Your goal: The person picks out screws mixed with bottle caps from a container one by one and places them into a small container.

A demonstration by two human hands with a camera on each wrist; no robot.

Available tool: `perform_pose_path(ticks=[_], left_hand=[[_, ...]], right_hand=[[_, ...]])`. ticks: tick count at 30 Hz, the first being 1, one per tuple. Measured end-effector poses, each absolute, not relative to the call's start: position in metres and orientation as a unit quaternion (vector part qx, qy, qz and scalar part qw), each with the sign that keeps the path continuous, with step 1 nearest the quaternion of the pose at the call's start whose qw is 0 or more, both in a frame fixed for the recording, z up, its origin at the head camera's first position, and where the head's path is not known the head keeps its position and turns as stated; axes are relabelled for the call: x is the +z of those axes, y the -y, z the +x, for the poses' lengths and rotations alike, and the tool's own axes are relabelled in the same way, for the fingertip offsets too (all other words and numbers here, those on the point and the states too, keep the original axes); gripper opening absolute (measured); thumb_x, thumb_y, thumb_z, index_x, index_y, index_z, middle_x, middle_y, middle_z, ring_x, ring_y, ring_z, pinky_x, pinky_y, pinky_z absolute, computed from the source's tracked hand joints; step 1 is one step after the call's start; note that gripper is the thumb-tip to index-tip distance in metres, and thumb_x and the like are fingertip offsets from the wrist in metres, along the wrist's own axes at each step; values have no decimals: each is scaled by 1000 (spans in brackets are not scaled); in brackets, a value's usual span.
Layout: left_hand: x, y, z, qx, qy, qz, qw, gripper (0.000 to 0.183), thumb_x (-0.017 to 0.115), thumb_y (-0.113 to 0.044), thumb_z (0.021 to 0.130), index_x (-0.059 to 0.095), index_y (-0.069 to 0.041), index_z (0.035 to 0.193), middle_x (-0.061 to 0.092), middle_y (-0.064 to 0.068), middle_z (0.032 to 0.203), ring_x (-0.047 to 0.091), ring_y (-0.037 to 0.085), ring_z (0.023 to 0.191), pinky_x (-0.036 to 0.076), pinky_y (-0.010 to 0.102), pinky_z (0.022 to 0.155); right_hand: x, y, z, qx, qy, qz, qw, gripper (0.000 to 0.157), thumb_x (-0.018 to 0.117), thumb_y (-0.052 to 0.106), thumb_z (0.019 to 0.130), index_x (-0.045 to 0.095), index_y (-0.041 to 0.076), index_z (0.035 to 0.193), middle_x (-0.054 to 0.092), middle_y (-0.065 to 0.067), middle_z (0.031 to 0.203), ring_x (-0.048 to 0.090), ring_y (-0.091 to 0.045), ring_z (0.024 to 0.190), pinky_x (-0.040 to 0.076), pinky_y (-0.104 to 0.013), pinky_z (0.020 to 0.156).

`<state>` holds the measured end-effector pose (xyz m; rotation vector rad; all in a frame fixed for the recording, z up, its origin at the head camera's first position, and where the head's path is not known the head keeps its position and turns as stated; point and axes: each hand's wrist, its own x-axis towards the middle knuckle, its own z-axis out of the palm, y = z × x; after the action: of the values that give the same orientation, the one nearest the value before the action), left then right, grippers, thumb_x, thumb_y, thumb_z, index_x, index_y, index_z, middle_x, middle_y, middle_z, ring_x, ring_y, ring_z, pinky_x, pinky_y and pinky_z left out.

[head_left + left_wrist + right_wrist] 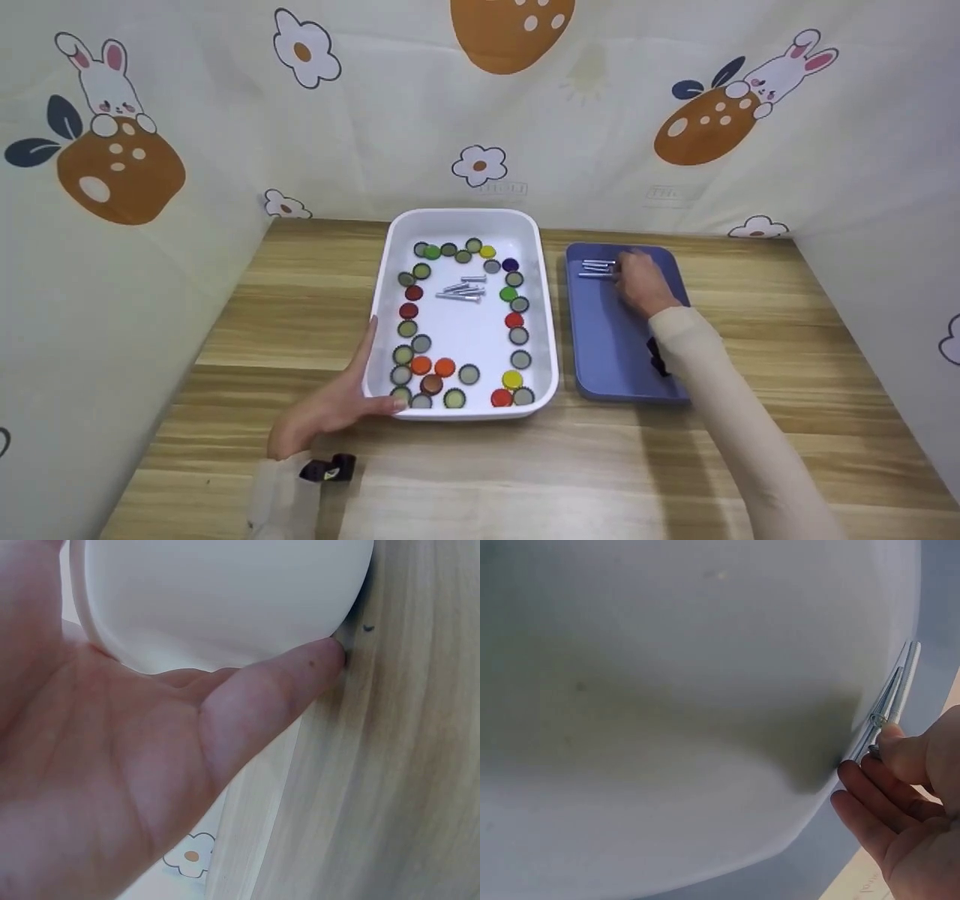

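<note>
My left hand point(330, 405) rests at the near left corner of a white tray point(548, 330), its thumb at the front rim and fingers along the left wall. In the left wrist view the straight thumb point(262, 701) lies against the tray's outer wall. Silver screws point(469, 289) lie in the tray's middle, with bottle caps point(444, 367) along its sides. Over the far end of a blue tray point(611, 352), my right hand point(646, 283) pinches a silver screw point(906, 682) between thumb and fingertips. Other screws point(597, 265) lie beside those fingertips.
The two trays stand side by side on a wooden table point(285, 300), a narrow strip of wood between them. A printed cloth point(390, 112) with flowers and rabbits hangs behind the table and along its sides.
</note>
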<state>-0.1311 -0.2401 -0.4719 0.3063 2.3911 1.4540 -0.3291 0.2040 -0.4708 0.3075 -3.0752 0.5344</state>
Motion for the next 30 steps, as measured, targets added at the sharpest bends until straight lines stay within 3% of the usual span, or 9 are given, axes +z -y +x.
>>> perform_pose_path(ticks=[3, 6, 9, 14, 30], left_hand=[[-472, 240, -132, 516, -834, 114, 160, 127, 81, -26, 84, -22, -25, 158, -2, 14, 170, 37, 34, 143, 9, 52, 126], [-473, 241, -132, 525, -827, 127, 153, 126, 80, -23, 84, -22, -24, 158, 1, 15, 170, 44, 31, 136, 16, 32, 125], [-474, 241, -133, 534, -822, 128, 152, 127, 80, -20, 84, -22, -24, 158, 9, 16, 169, 50, 28, 128, 19, 29, 122], [-473, 241, -132, 531, -824, 116, 159, 128, 81, -22, 83, -23, -27, 158, 9, 15, 169, 50, 28, 131, 14, 50, 125], [-472, 241, -131, 527, -828, 109, 161, 128, 80, -26, 83, -24, -28, 157, 5, 15, 170, 45, 31, 138, 11, 52, 126]], right_hand=[[-474, -207, -328, 168, 980, 102, 25, 16, 56, -3, 93, 66, -12, 100, 63, -30, 102, 64, -46, 97, 53, -57, 85], [-476, -210, -327, 166, 979, 110, 53, 12, 56, -3, 90, 65, -11, 94, 62, -29, 96, 64, -48, 91, 52, -59, 82], [-476, -210, -328, 167, 978, 112, 59, 12, 57, -2, 91, 65, -11, 92, 62, -29, 95, 64, -48, 90, 52, -59, 81], [-476, -208, -329, 161, 981, 104, 36, 18, 57, 1, 94, 69, -12, 98, 65, -30, 100, 65, -47, 95, 53, -58, 84], [-476, -208, -326, 148, 981, 111, 60, 14, 60, -2, 91, 70, -11, 92, 65, -31, 95, 65, -48, 92, 53, -59, 82]])
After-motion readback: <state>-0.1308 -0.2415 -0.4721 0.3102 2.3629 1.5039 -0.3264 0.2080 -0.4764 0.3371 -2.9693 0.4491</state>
